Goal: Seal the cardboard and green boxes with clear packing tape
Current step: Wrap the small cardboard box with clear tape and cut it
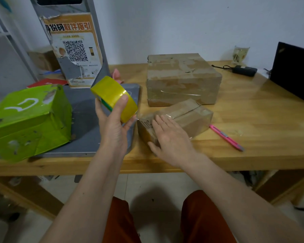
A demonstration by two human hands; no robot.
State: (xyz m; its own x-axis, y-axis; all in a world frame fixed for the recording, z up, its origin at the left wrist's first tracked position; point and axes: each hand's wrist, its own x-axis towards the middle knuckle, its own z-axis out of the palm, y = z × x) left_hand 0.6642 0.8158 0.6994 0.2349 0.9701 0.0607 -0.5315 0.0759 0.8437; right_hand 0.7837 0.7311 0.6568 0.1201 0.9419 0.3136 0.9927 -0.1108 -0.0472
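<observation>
My left hand grips a yellowish roll of clear packing tape, held up above the table's front edge. A strip of tape runs from the roll onto a small cardboard box lying in front of me. My right hand lies flat with straight fingers on the near end of that box, pressing the tape down. A larger cardboard box stands just behind the small one. A green box sits at the left on a grey mat.
A pink utility knife lies on the wooden table right of the small box. A grey stand with a QR poster rises at the back left. A black laptop, a power adapter and a glass are at the back right.
</observation>
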